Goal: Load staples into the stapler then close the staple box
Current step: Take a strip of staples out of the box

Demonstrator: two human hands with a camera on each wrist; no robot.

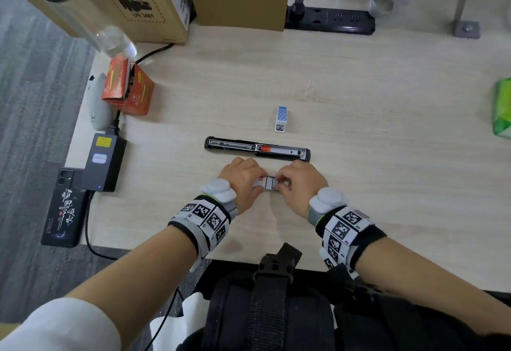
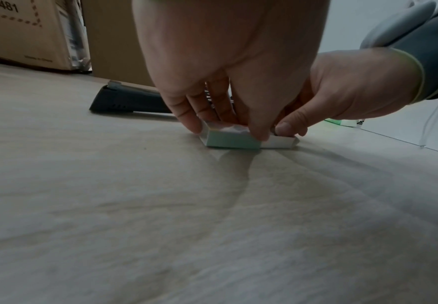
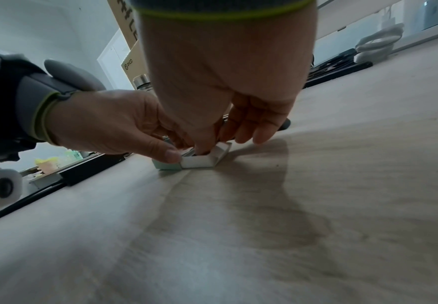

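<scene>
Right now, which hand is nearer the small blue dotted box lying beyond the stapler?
Right. The right hand is closer below the blue dotted box; the left hand sits further left. Both hold the staple box, with the stapler between.

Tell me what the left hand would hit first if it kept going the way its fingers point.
The left hand already pinches the staple box. Pushed straight on, away from the person, it would likely meet the open stapler lying just beyond; the gap between them is hard to judge.

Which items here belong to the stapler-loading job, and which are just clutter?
Job: staple box, held by left hand and right hand; opened stapler.

Clutter: dotted small box, orange carton, phone, power adapter, power strip.
</scene>
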